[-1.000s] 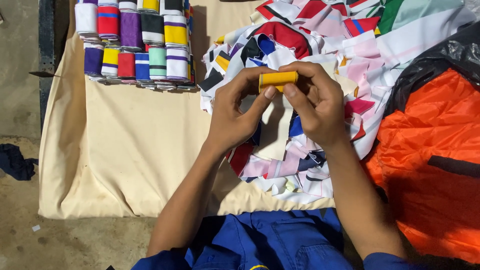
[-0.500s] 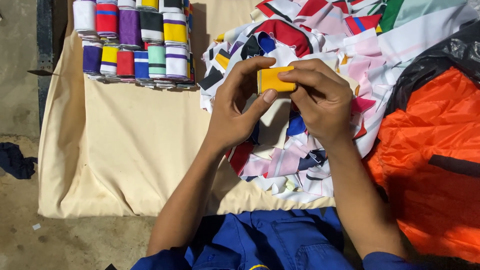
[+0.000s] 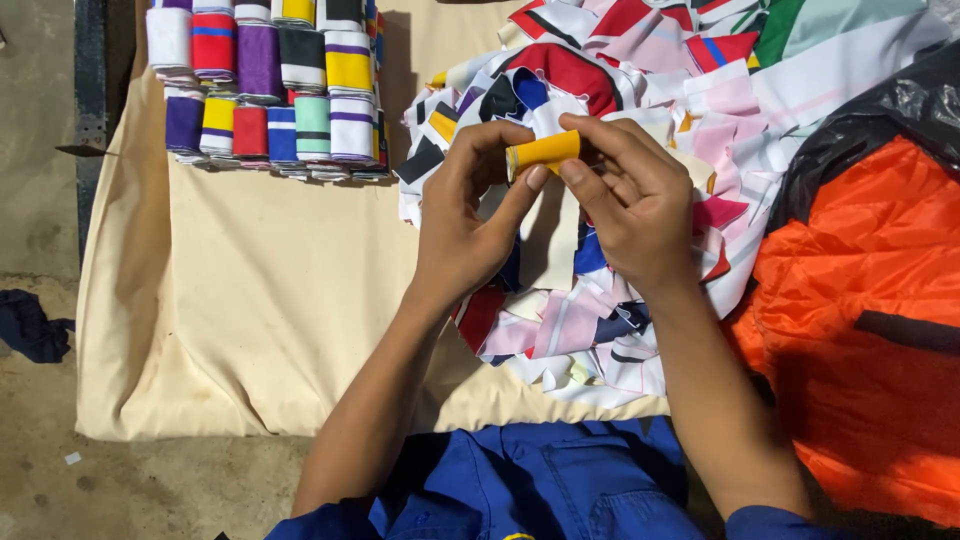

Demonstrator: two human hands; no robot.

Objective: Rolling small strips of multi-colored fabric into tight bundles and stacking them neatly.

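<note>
Both my hands hold a small yellow roll of fabric above a heap of coloured cloth pieces. My left hand pinches the roll's left end between thumb and fingers. My right hand covers its right end, fingers curled over the top. The roll lies roughly level, with a white strip trailing behind it. My forearms reach up from my blue clothing at the bottom of the head view.
Several rolled fabric bundles in purple, red, yellow, green and white stand in two rows at the top left on a cream cloth sheet. An orange fabric mass under black plastic lies right. A dark rag lies on the concrete floor.
The yellow roll has turned in my fingers and looks tighter and narrower. My hands stay over the cloth heap, my right fingers now closing further over the roll.
</note>
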